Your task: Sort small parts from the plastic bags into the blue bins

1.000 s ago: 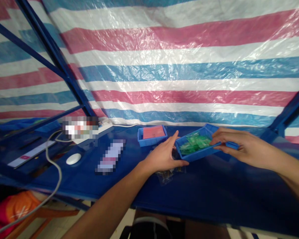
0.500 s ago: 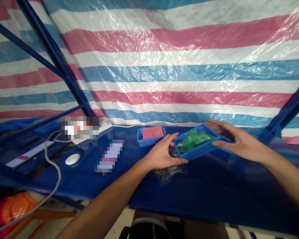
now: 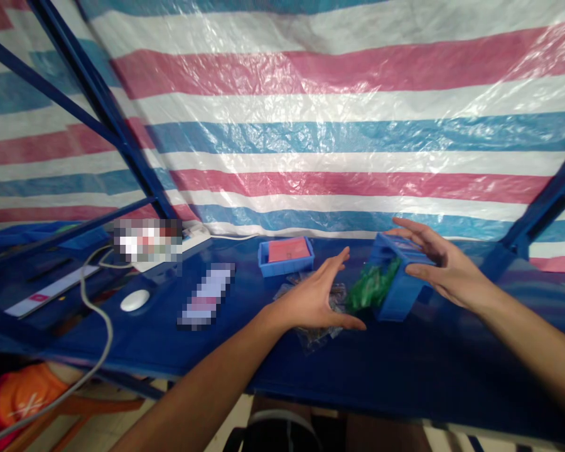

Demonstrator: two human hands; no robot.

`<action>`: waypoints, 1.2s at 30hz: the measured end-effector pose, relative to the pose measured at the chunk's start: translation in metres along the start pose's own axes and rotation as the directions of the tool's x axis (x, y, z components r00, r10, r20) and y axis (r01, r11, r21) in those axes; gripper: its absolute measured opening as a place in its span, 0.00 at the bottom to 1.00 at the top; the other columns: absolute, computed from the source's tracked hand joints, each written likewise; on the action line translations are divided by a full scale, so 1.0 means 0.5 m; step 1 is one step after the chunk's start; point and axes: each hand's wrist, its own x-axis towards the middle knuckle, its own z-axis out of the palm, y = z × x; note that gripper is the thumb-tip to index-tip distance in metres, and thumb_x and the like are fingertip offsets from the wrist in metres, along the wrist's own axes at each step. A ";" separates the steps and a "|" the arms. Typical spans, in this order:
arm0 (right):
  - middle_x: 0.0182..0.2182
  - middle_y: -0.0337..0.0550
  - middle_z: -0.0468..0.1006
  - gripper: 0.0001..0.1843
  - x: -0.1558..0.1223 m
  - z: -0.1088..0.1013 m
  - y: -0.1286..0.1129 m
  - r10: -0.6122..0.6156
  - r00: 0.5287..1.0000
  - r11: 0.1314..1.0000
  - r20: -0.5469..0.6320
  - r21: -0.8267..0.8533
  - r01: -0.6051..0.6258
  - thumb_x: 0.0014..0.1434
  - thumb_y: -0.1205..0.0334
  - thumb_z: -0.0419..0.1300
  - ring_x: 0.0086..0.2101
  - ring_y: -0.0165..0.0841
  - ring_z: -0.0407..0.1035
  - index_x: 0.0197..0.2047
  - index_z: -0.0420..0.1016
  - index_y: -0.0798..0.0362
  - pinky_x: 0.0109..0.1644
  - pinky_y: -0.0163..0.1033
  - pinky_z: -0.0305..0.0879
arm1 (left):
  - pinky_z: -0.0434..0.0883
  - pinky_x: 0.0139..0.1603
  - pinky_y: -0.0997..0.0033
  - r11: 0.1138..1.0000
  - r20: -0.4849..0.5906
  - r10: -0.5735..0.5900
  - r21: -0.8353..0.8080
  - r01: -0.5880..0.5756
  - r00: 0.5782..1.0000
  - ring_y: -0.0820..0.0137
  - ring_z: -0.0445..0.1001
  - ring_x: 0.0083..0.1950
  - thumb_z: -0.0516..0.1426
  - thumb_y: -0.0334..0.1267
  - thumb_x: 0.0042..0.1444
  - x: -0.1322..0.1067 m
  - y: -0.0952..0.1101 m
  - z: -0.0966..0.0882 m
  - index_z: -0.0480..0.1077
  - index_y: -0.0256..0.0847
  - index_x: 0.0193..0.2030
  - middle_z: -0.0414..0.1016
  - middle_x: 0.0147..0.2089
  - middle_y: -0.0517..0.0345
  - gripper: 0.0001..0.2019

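Observation:
My right hand (image 3: 452, 267) grips the far right end of a blue plastic bin (image 3: 400, 289), which is tipped steeply to the left. Green packets (image 3: 371, 285), blurred by motion, spill from its mouth toward the tabletop. My left hand (image 3: 317, 295) is spread beside the packets, thumb and fingers apart, holding nothing. Beneath and behind the left hand lie clear plastic bags (image 3: 313, 339) with dark contents I cannot make out. Just past that hand, a second blue bin (image 3: 285, 269) holds a flat red piece (image 3: 289, 250).
To the left on the blue table (image 3: 339, 376) are a pixelated phone-shaped object (image 3: 207, 295), a white mouse (image 3: 135, 300) and a power strip (image 3: 195, 237). A grey cable (image 3: 91, 301) hangs over the front edge. A person's orange clothing (image 3: 31, 395) shows lower left.
The bin has gone from nearly level to steeply tilted, and the green packets have slid out leftward. My left hand has let go of the bin's left end.

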 end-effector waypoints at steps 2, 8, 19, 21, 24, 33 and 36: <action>0.70 0.47 0.72 0.52 0.001 0.015 0.003 -0.052 0.998 0.998 -0.025 -0.031 0.051 0.55 0.46 0.78 0.68 0.53 0.69 0.77 0.60 0.33 0.66 0.55 0.75 | 0.59 0.81 0.40 0.999 -0.008 0.048 0.025 -0.047 0.999 0.43 0.53 0.83 0.76 0.59 0.46 0.001 0.002 -0.001 0.32 0.56 0.85 0.42 0.86 0.44 0.72; 0.74 0.52 0.66 0.53 -0.014 0.088 0.010 -0.157 0.987 0.980 0.042 -0.119 0.161 0.63 0.45 0.72 0.71 0.52 0.65 0.81 0.49 0.38 0.72 0.59 0.68 | 0.60 0.82 0.44 0.982 -0.014 0.174 0.072 -0.173 0.985 0.43 0.53 0.83 0.77 0.56 0.47 0.006 0.002 -0.004 0.52 0.56 0.82 0.40 0.85 0.47 0.60; 0.75 0.50 0.60 0.47 -0.037 0.135 -0.013 -0.289 0.923 0.737 0.255 -0.556 0.384 0.69 0.47 0.66 0.72 0.53 0.60 0.83 0.48 0.37 0.75 0.60 0.61 | 0.56 0.83 0.43 0.982 0.022 0.147 0.117 -0.149 0.989 0.43 0.49 0.84 0.77 0.60 0.44 0.006 -0.010 -0.001 0.44 0.47 0.84 0.45 0.84 0.40 0.68; 0.75 0.50 0.62 0.46 -0.036 0.128 -0.010 -0.296 0.927 0.737 0.232 -0.562 0.376 0.68 0.46 0.67 0.71 0.53 0.63 0.82 0.51 0.36 0.74 0.61 0.63 | 0.56 0.83 0.45 0.982 0.038 0.155 0.102 -0.158 0.987 0.44 0.50 0.84 0.76 0.58 0.45 0.006 -0.009 -0.003 0.49 0.47 0.83 0.46 0.84 0.41 0.64; 0.74 0.48 0.66 0.45 -0.033 0.118 -0.002 -0.304 0.938 0.754 0.167 -0.559 0.344 0.67 0.45 0.68 0.70 0.54 0.65 0.81 0.55 0.37 0.74 0.61 0.64 | 0.57 0.83 0.49 0.979 0.056 0.182 0.083 -0.186 0.982 0.46 0.52 0.84 0.76 0.56 0.47 0.007 -0.008 -0.008 0.56 0.47 0.81 0.50 0.83 0.43 0.58; 0.72 0.47 0.70 0.40 -0.019 0.101 -0.007 -0.263 0.961 0.796 0.085 -0.544 0.266 0.67 0.44 0.68 0.68 0.52 0.67 0.78 0.62 0.38 0.75 0.62 0.62 | 0.57 0.83 0.53 0.957 0.163 0.244 0.119 -0.264 0.956 0.51 0.58 0.82 0.76 0.52 0.50 0.006 0.004 -0.027 0.60 0.48 0.79 0.64 0.78 0.46 0.53; 0.72 0.47 0.70 0.40 -0.016 0.082 -0.011 -0.267 0.963 0.792 0.040 -0.560 0.243 0.67 0.44 0.68 0.68 0.54 0.67 0.77 0.63 0.38 0.73 0.63 0.64 | 0.57 0.83 0.52 0.958 0.208 0.200 0.161 -0.236 0.957 0.51 0.58 0.82 0.76 0.56 0.48 0.002 0.004 -0.029 0.63 0.49 0.78 0.69 0.76 0.48 0.52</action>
